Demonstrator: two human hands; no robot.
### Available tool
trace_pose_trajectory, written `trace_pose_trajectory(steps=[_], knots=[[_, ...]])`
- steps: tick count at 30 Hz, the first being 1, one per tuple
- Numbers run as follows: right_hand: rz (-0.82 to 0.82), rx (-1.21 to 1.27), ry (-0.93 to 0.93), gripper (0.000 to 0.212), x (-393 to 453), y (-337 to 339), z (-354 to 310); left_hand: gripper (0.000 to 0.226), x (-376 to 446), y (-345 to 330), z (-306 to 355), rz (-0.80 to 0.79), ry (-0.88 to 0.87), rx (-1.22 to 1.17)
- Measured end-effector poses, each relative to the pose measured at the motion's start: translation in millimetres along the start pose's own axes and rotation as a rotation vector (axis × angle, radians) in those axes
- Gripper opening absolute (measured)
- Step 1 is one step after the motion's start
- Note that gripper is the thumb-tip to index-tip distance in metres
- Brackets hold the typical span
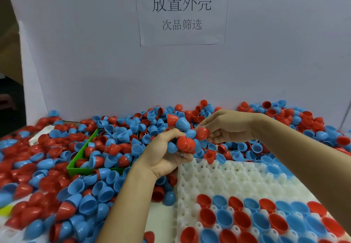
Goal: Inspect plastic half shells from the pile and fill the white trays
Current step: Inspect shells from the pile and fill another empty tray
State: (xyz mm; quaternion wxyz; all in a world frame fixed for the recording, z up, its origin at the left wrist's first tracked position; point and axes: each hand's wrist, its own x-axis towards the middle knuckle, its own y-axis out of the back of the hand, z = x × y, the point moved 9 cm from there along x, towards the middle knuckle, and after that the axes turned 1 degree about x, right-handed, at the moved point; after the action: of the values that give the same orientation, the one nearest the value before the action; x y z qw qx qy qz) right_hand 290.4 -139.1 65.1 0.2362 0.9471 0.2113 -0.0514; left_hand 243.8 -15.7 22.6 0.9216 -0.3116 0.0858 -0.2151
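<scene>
Bench (163, 222) buried in shell pile (57, 166) — white tray (237, 182) filled near rows only, far sockets bare. Left hand (167, 155) clutches several shells; right hand (228, 126) pinches red shell (202, 133).

**Both hands meeting over the pile**

The left hand (165, 151) is reaching up from the lower middle, palm turned toward the camera, fingers curling round a clutch of shells (185, 144). The right hand (226, 125) is coming in from the right on a bare, outstretched forearm, fingertips pinching a red shell (202, 133) just beside the left hand's fingers.
</scene>
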Motion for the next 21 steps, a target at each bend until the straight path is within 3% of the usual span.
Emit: trace_pose_trajectory(steps=[11, 16, 18, 21], knots=[[-0.077, -0.006, -0.048, 0.017, -4, -1, 8, 0.020, 1, 2, 1, 0.012, -0.010, 0.009], [0.227, 0.090, 0.088, 0.014, -19, 27, -4, 0.008, 2, 9, 8, 0.075, -0.085, -0.052], [0.294, -0.064, 0.141, 0.013, -37, 34, -13, 0.015, 1, 16, 12, 0.128, -0.107, -0.083], [0.065, -0.545, 0.205, 0.016, -63, -11, -26, 0.024, 1, 25, 15, 0.185, -0.128, -0.109]])
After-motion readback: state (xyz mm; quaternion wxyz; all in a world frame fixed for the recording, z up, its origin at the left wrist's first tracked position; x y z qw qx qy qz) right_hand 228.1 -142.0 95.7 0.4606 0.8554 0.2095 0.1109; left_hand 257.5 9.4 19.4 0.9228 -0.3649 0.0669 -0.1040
